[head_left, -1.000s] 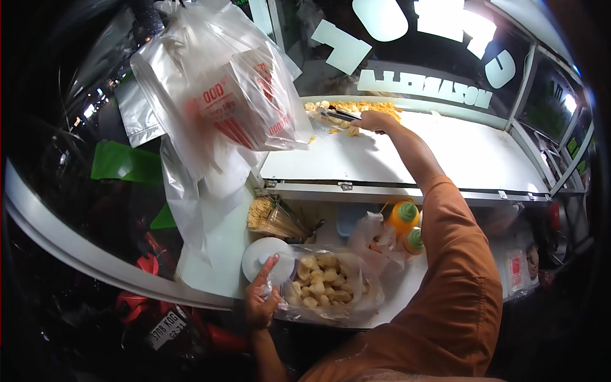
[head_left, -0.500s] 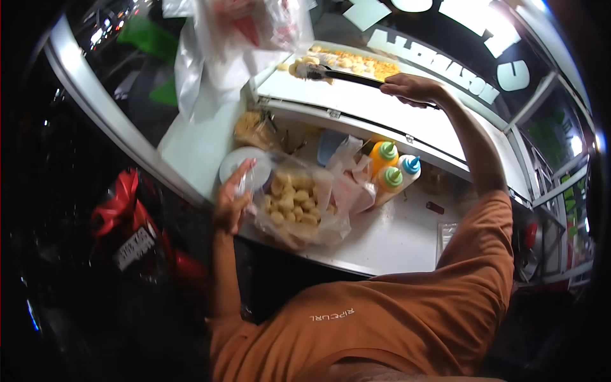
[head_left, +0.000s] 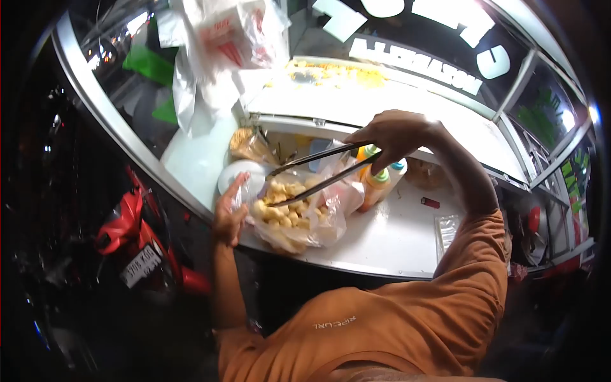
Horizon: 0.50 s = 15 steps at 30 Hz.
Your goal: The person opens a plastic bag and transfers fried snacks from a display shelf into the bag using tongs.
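Note:
My right hand (head_left: 401,137) grips a pair of long dark tongs (head_left: 326,182), whose arms are spread apart. Their tips reach over a clear plastic bag (head_left: 330,234) full of round, pale yellow food pieces (head_left: 289,215). The lower tip is among the pieces, and I cannot tell whether anything is between the tips. At the bag's left edge, my left hand (head_left: 229,213) holds the plastic, its fingers partly covered by it. A round white lid or tub (head_left: 235,173) lies just behind that hand.
Squeeze bottles (head_left: 375,184) stand right of the bag, beside a crumpled white plastic bag (head_left: 347,194). Behind is a brightly lit tray (head_left: 407,105) with yellow food bits at its far edge. White bags (head_left: 223,51) hang upper left. A red motorbike (head_left: 124,223) stands at left.
My right hand has brought the tongs from the back tray down to the food bag, and the tongs' arms have spread. My left hand stays at the bag's edge.

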Tool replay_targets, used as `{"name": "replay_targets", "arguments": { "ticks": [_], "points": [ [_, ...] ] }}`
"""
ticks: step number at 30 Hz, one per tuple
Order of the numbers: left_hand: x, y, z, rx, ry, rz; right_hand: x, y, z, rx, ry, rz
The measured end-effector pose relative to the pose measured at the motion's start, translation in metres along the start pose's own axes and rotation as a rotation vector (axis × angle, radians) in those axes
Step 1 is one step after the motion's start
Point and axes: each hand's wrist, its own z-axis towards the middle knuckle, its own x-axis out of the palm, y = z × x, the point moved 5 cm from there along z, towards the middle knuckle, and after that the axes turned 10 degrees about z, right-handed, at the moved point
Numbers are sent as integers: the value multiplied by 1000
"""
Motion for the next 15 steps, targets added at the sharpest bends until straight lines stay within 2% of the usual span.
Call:
{"name": "replay_targets", "arguments": {
  "ticks": [2,3,4,6,8,10,15],
  "points": [
    [-2,5,0,-29,-34,30,-13,-49,-10,62,-8,251],
    [-2,4,1,1,-19,9,-14,-84,-9,-25,-74,361],
    [-1,5,1,23,-1,-17,-20,-111,-16,226,-136,509],
    [0,1,1,15,0,-16,-9,-184,-5,548,-385,421],
    [-1,-1,1,39,13,3,7,-237,15,825,-507,436],
    [-4,1,1,35,29,22,27,-298,40,868,-684,465],
    [-10,0,1,31,37,93,34,-333,105,958,-638,476]
  ]
}}
